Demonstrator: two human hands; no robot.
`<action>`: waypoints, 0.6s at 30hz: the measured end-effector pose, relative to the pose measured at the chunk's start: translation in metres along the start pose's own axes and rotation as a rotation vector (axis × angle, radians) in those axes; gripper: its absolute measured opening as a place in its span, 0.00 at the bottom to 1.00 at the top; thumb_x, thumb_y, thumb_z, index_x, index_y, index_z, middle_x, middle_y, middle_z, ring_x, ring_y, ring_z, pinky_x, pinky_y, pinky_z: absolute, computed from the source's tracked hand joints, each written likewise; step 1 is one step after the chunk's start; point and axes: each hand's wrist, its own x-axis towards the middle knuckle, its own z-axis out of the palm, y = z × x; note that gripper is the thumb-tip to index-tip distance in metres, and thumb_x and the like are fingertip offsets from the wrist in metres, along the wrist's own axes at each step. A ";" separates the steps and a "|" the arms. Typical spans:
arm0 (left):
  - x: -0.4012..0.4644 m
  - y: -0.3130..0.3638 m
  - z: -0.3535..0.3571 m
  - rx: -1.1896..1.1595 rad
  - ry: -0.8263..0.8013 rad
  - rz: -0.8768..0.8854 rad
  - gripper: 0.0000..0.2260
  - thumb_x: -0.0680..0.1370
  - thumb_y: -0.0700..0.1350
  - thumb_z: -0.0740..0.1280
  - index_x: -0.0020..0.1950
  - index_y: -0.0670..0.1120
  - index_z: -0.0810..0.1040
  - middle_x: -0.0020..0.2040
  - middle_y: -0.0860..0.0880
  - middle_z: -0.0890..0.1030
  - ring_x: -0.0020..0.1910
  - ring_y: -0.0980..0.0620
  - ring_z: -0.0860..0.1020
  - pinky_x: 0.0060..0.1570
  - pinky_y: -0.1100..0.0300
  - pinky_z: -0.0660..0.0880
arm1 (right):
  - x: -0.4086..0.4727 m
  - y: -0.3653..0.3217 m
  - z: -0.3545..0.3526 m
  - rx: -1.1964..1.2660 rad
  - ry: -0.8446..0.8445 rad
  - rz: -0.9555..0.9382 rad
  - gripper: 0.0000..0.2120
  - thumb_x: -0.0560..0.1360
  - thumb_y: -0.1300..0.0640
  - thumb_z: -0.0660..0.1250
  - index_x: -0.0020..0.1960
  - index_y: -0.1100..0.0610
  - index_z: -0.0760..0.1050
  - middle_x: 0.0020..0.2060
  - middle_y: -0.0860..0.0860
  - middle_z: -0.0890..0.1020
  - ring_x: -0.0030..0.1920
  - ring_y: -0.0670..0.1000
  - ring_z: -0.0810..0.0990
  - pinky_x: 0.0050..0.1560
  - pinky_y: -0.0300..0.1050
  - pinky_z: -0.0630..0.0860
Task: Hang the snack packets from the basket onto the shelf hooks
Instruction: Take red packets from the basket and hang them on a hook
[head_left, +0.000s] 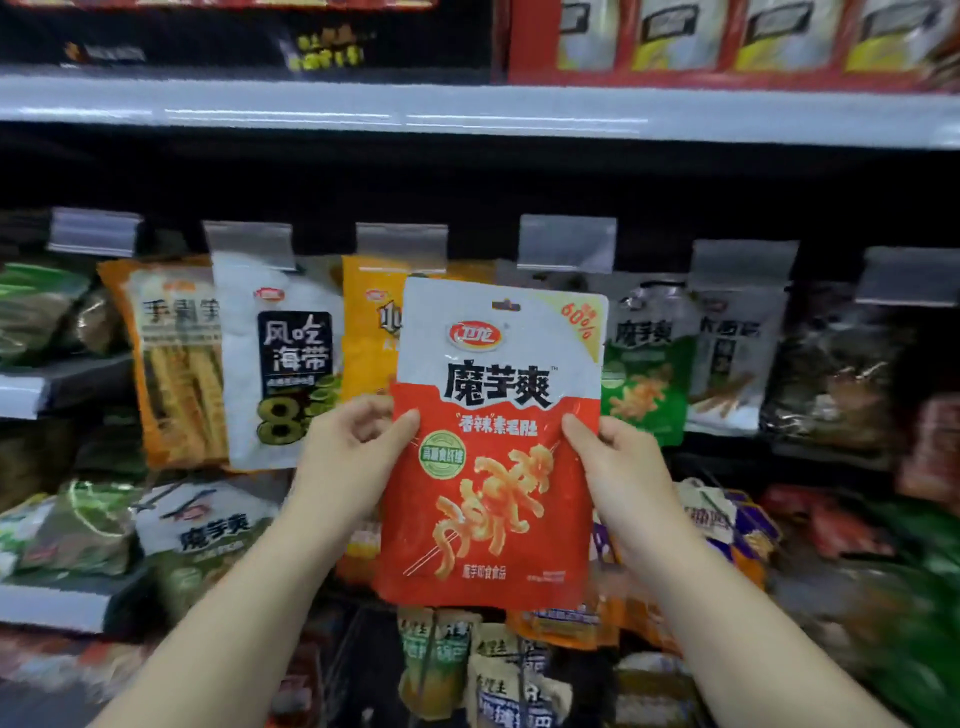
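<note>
Hands, our left (353, 457) and right (623, 467), grip a red packet (493, 441) by its side edges; next we thread its hole onto a hook (566, 244).

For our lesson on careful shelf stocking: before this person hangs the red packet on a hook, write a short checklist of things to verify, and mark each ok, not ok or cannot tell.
1. Packet held firmly: the left hand and the right hand each grip a side edge of the red packet. Ok.
2. Packet upright, front facing out. Ok.
3. Hang hole at the top edge uncovered by fingers. Ok.
4. Hole already on a hook: not ok, the packet is held in front of the hanging packets.
5. Free hook behind the packet: hidden. Cannot tell.
6. Matching product row: a green packet of the same brand hangs to the right; any red row is hidden. Cannot tell.
</note>
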 end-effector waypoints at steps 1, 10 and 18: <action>0.006 -0.002 0.017 0.004 -0.008 -0.005 0.03 0.77 0.43 0.69 0.45 0.44 0.79 0.37 0.46 0.84 0.33 0.55 0.82 0.27 0.66 0.74 | 0.008 0.004 -0.013 -0.005 0.015 0.005 0.23 0.79 0.47 0.62 0.52 0.69 0.74 0.46 0.70 0.80 0.41 0.69 0.80 0.39 0.64 0.77; 0.035 -0.007 0.087 -0.035 -0.008 -0.055 0.05 0.77 0.45 0.69 0.48 0.43 0.79 0.39 0.47 0.85 0.37 0.52 0.84 0.28 0.65 0.76 | 0.061 0.023 -0.050 -0.064 0.057 -0.032 0.22 0.78 0.44 0.62 0.48 0.65 0.76 0.46 0.67 0.81 0.46 0.69 0.80 0.48 0.67 0.76; 0.037 -0.005 0.080 -0.110 0.032 0.049 0.04 0.78 0.44 0.67 0.48 0.44 0.79 0.38 0.55 0.85 0.36 0.60 0.83 0.28 0.70 0.75 | 0.061 0.012 -0.046 -0.110 0.080 -0.221 0.21 0.78 0.43 0.60 0.46 0.62 0.76 0.43 0.63 0.81 0.45 0.65 0.79 0.47 0.65 0.78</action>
